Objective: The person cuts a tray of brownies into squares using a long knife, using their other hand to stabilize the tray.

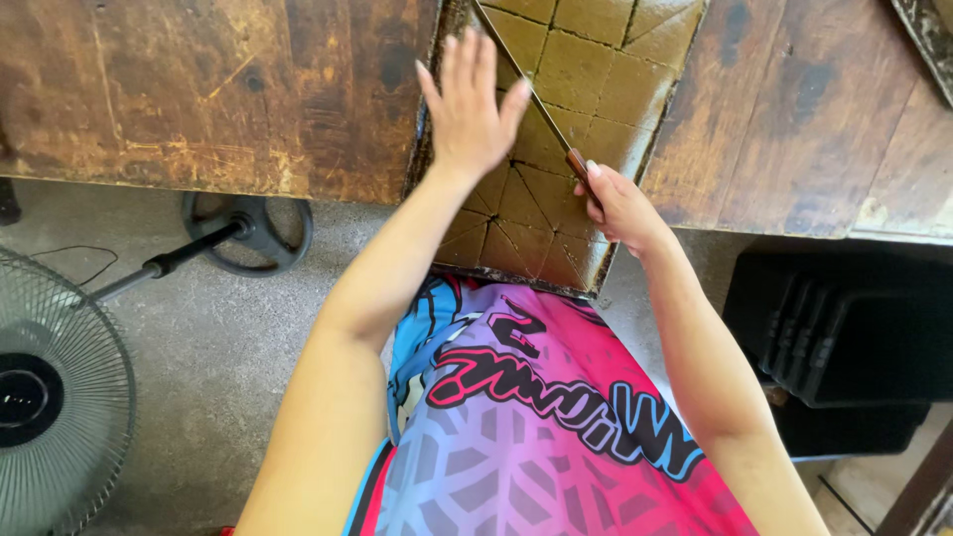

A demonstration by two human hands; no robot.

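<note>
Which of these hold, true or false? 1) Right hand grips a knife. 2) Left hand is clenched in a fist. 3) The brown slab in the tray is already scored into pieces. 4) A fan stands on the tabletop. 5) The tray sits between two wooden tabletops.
1) True: the right hand holds the brown-handled long-bladed knife, blade laid across the slab.
2) False: the left hand is open, fingers spread flat on the slab's left side.
3) True: the flat brown slab in the dark metal tray shows cut lines forming squares and triangles.
4) False: the round wire-grille fan is down on the grey concrete floor.
5) True: worn wooden tabletops lie on either side.
</note>
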